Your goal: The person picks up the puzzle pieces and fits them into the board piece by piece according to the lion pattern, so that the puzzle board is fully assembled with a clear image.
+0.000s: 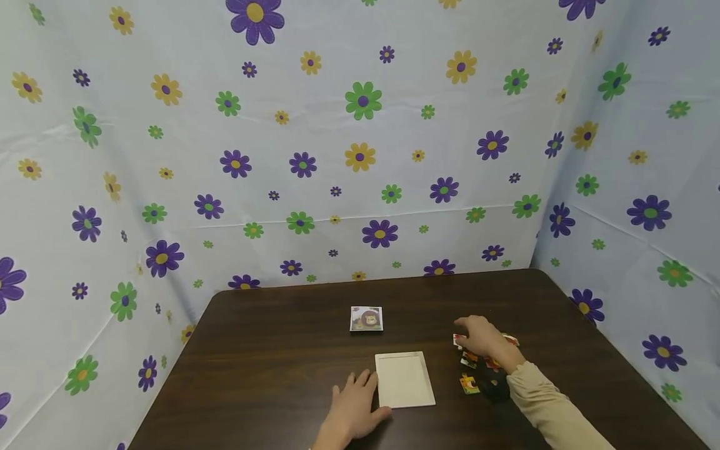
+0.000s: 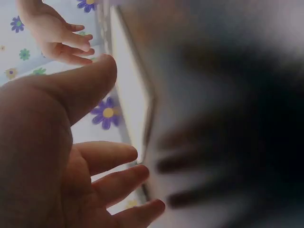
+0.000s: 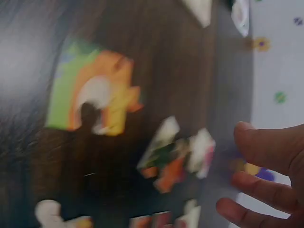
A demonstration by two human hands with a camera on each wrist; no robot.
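Note:
A shallow cream puzzle tray lies on the dark table. Along its left edge is my left hand, fingers spread, with fingertips at the rim. In the left wrist view the thumb and several fingers reach toward the tray's pale side. My right hand hovers over scattered jigsaw pieces at the right, fingers loosely extended, and hides some of them. One green and orange jigsaw piece lies apart from a second piece in the right wrist view. I see nothing held in either hand.
Behind the tray sits a small square lion picture. The brown table has a floral white curtain along its back and right sides. The right sleeve passes over the table's right part.

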